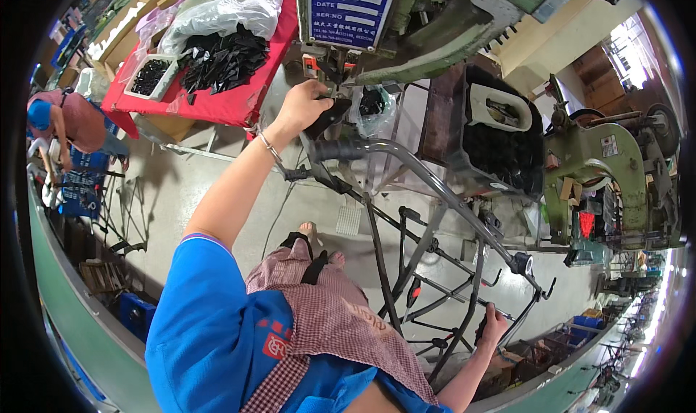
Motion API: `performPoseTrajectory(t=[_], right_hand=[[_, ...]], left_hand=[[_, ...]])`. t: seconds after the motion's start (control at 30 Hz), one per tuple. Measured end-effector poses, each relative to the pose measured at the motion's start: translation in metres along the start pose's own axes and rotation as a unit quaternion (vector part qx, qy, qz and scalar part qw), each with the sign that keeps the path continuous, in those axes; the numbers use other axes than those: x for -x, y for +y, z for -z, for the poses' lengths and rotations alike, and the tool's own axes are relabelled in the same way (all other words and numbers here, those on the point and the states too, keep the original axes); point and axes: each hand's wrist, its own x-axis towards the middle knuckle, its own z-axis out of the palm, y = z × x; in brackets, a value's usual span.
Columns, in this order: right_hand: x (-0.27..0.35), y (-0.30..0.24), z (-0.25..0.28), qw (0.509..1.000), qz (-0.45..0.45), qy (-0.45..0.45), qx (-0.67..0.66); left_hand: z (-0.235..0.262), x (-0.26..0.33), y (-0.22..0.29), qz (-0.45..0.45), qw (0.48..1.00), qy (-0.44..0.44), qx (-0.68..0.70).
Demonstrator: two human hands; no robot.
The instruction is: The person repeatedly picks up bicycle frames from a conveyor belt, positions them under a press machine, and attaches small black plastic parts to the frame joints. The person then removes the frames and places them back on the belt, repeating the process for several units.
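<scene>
Left hand [301, 107] pinched on a small black part [328, 116] right under the green machine's head [435, 21], probably for feeding; right hand [494, 324] wrapped round a dark metal frame bar [464, 333], bracing.

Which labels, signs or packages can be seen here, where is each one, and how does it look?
Machine plate: top centre, above the left hand; blue rectangle, red top, white fields.
Small label: on the green machine at right; pale rectangle.
Clear plastic bag: on the red table, top left; whitish, bulging, beside black pieces.
Cardboard boxes: far top left; brown.
</scene>
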Motion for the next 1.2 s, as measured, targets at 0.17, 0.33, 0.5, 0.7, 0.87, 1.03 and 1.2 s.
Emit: performPoseTrajectory(t=[0.17,0.33,0.5,0.7,0.87,1.03,1.2], right_hand=[[0.029,-0.039,-0.03,0.999,0.001,-0.024,-0.033],[0.045,-0.057,-0.059,0.996,0.087,-0.001,0.029],[0.085,-0.123,-0.094,0.995,0.087,0.033,0.035],[0.086,-0.146,-0.112,0.997,0.063,0.053,0.017],[0.078,-0.142,-0.111,0.994,0.076,0.051,0.056],[0.075,-0.13,-0.115,0.991,0.085,0.047,0.095],[0.068,-0.127,-0.116,0.988,0.093,0.024,0.122]], left_hand=[[0.024,-0.004,0.014,0.124,0.981,-0.147,0.033],[0.098,-0.003,0.03,0.122,0.921,-0.369,0.024],[0.111,0.002,0.026,-0.172,0.944,-0.253,-0.124],[0.121,-0.031,0.032,-0.119,0.954,-0.247,-0.123],[0.115,-0.042,0.021,-0.114,0.952,-0.26,-0.109],[0.108,-0.044,0.009,-0.147,0.944,-0.259,-0.141],[0.103,-0.04,0.011,-0.16,0.906,-0.242,-0.309]])
